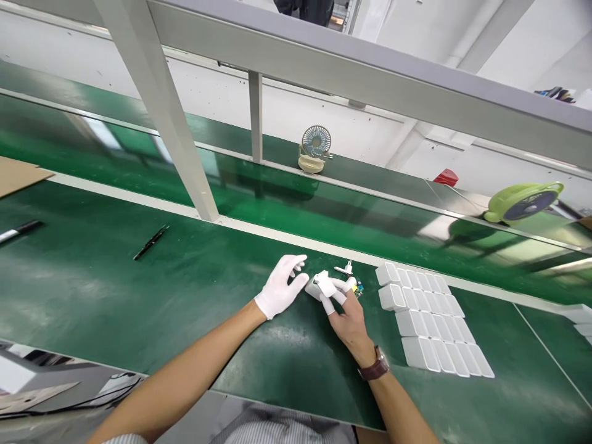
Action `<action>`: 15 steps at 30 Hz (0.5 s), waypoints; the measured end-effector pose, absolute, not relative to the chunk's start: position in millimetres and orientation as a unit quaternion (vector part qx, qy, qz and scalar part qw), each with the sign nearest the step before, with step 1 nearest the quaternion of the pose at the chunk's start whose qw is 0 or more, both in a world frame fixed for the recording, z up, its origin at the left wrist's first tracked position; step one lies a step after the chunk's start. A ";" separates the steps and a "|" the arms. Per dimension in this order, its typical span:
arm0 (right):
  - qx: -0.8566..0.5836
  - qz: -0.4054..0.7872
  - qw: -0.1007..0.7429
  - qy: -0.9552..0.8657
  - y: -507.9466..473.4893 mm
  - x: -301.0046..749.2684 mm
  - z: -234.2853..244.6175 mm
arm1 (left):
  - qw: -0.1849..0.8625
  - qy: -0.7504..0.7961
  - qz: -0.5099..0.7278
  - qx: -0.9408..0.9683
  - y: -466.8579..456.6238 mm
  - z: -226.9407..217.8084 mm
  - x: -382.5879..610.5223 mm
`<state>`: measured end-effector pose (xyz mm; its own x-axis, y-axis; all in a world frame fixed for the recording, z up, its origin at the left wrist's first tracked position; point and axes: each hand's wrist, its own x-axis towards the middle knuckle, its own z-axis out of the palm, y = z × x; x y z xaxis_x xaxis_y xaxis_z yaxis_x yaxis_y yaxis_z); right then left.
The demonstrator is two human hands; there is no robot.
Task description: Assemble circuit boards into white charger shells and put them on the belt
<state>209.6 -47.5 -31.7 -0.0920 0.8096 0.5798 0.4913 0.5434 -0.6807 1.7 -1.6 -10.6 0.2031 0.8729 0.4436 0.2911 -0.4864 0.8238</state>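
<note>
My left hand (283, 288), in a white glove, is just left of the pieces with its fingers curved and apart, and I see nothing in it. My right hand (346, 311) has white covers on some fingers and a watch at the wrist. Its fingers and thumb pinch a small white plastic part (326, 285), whose exact kind I cannot make out. Beneath that part a white housing (313, 290) shows partly. Beyond the right fingers lies a small white piece with prongs (346, 268). A small circuit board with colourful components (357, 288) is partly hidden by the right hand.
Several rows of white plastic housings (419, 324) stand to the right on the green table (208, 265). Left are a black pen (152, 242), a marker (21, 231) and cardboard (21, 176). A metal post (161, 117) rises ahead. Two fans (316, 148) stand beyond.
</note>
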 end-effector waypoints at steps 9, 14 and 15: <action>-0.399 -0.017 0.456 -0.795 -49.0 204.0 11.2 | 0.290 0.404 0.520 0.694 2.7 -11.1 -7.1; -0.438 0.039 0.331 -0.835 -48.4 197.8 -23.5 | 0.313 0.380 0.462 0.738 -4.7 -8.7 1.1; -0.442 0.041 0.325 -0.835 -48.4 197.4 -28.1 | 0.307 0.383 0.451 0.745 -5.8 -7.9 3.4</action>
